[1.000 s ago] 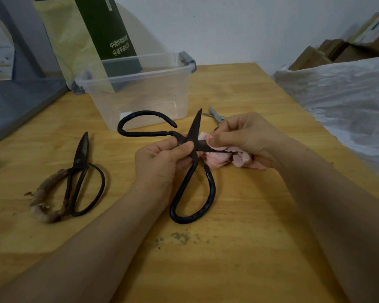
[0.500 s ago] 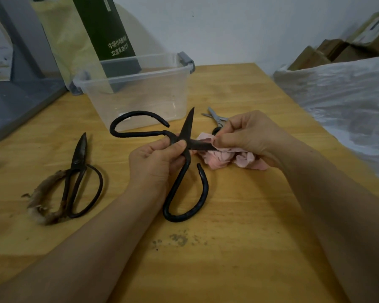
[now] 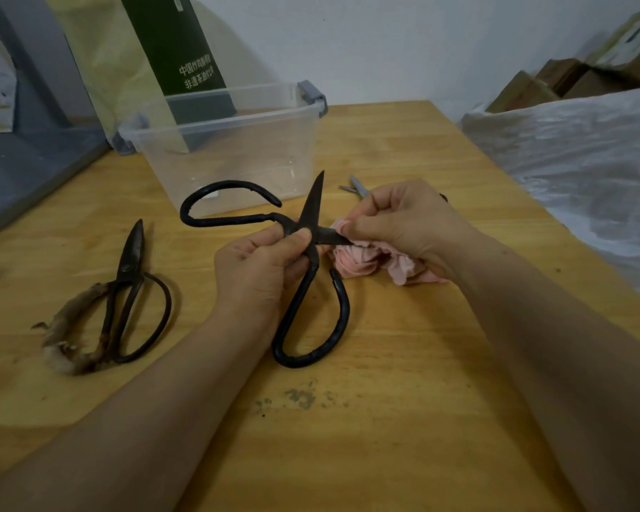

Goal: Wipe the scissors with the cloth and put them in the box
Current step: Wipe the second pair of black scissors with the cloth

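Large black scissors (image 3: 303, 290) are spread wide over the wooden table (image 3: 403, 400). My left hand (image 3: 263, 267) grips them at the pivot, thumb on top. One blade points up toward the box, the other points right. My right hand (image 3: 403, 223) pinches a pink cloth (image 3: 370, 262) around that right-pointing blade. The clear plastic box (image 3: 230, 149) stands just behind, with nothing visible inside. A second, older pair of scissors (image 3: 130, 290) with a wrapped handle lies shut at the left.
Small grey scissors (image 3: 355, 186) lie behind my right hand, mostly hidden. A green carton (image 3: 174, 49) and yellow bag stand behind the box. A plastic-covered heap (image 3: 577, 171) flanks the table's right edge. A grey shelf (image 3: 26, 157) sits at the left. Dark stains (image 3: 300, 397) mark the wood.
The black scissors shifted slightly left and down in my left hand. My right hand slid the cloth along the right-pointing blade toward its tip.
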Available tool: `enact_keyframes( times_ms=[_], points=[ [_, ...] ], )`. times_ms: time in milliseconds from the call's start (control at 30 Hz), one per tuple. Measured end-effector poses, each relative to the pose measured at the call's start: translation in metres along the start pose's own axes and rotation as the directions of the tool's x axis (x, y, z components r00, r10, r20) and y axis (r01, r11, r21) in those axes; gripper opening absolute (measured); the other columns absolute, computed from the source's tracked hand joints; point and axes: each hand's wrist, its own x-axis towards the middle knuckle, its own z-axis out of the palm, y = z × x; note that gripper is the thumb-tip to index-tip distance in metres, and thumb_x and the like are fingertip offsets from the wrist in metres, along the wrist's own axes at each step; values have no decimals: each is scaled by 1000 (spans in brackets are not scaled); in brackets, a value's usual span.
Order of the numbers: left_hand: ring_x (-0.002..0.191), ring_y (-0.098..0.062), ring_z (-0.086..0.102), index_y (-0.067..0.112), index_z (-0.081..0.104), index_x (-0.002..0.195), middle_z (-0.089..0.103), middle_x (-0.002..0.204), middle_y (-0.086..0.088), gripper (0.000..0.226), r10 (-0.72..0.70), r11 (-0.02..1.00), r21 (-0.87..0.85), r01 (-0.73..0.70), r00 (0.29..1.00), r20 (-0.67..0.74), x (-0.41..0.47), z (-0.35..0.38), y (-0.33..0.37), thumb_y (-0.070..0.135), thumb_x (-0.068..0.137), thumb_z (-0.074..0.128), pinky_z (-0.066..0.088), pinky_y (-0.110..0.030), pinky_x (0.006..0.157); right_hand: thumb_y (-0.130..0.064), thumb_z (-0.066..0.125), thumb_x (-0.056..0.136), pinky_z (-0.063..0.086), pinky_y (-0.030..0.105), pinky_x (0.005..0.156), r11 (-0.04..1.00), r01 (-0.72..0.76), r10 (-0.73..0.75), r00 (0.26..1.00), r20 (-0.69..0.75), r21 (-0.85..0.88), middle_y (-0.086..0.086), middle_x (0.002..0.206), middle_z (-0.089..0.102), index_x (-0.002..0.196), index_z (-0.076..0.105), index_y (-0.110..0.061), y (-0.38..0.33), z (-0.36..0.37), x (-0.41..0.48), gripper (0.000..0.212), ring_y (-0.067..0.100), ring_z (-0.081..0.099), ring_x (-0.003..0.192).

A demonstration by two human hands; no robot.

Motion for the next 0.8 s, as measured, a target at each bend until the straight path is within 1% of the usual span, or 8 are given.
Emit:
enact_keyframes(
  times_ms=[167, 333, 467, 567, 633, 700, 733, 800],
  points=[
    [84, -24, 71, -5, 68, 97, 73, 92, -15, 17, -8, 1000, 5, 8, 1000, 9, -2, -2, 2, -4, 80, 65, 58, -22, 68, -7, 76, 74, 49, 16, 62, 993, -53, 56, 998, 30, -105, -7, 55, 67, 65, 69, -13, 2, -14, 0, 13, -3, 61, 55],
    [81, -22, 71, -3, 68, 92, 74, 89, -14, 12, -14, 1000, 15, 14, 1000, 17, -5, 1, 1, -4, 81, 65, 57, -20, 64, -1, 73, 76, 46, 11, 53, 988, -62, 71, 996, 57, -142, -8, 49, 62, 61, 65, -11, 0, -20, -1, 19, -2, 57, 50],
    [80, -26, 72, -2, 67, 84, 73, 87, -16, 5, -9, 1000, -25, 9, 1000, -9, -5, -1, 1, -6, 81, 64, 58, -23, 69, -8, 74, 75, 45, 17, 49, 934, -147, 110, 986, -129, -326, 1, 64, 63, 62, 65, -13, 4, -37, -1, 16, 8, 55, 60],
    [80, -25, 72, -1, 66, 83, 73, 87, -16, 6, -9, 999, -34, 9, 1000, -5, -5, 0, 2, -6, 82, 63, 58, -23, 69, -12, 77, 75, 45, 12, 42, 983, -81, 46, 976, -211, -162, 0, 71, 68, 67, 68, -13, -4, -40, -4, 12, 5, 60, 58],
    [81, -25, 72, -3, 67, 86, 73, 88, -15, 6, -6, 1000, -21, 6, 1000, -3, -4, 0, 1, -5, 82, 63, 58, -23, 69, -12, 78, 73, 47, 12, 45, 996, -20, 7, 987, -158, -83, 1, 72, 70, 74, 72, -11, -12, -34, -9, 7, 1, 63, 54],
    [80, -25, 72, -2, 68, 84, 73, 88, -15, 7, -2, 1000, -14, 2, 1000, -11, -4, 1, 1, -5, 82, 64, 57, -21, 66, -9, 78, 73, 52, 16, 47, 996, -36, 33, 999, -35, -77, 4, 72, 70, 78, 73, -8, -16, -26, -14, 7, 1, 65, 53],
    [78, -24, 72, 1, 70, 80, 73, 87, -15, 9, 0, 1000, -8, 0, 1000, -13, -5, 1, 1, -6, 81, 64, 57, -21, 64, -8, 78, 73, 56, 21, 50, 991, -69, 71, 997, 14, -118, 6, 71, 71, 77, 73, -8, -15, -23, -15, 6, 5, 66, 53],
    [77, -23, 72, 8, 73, 69, 74, 85, -15, 20, 9, 1000, 4, -9, 1000, -18, -7, 2, 2, -6, 81, 64, 58, -21, 65, -9, 78, 73, 56, 29, 55, 930, -113, 125, 992, 10, -348, 6, 67, 70, 70, 74, -14, -10, -22, -12, 8, 13, 64, 55]
  ],
)
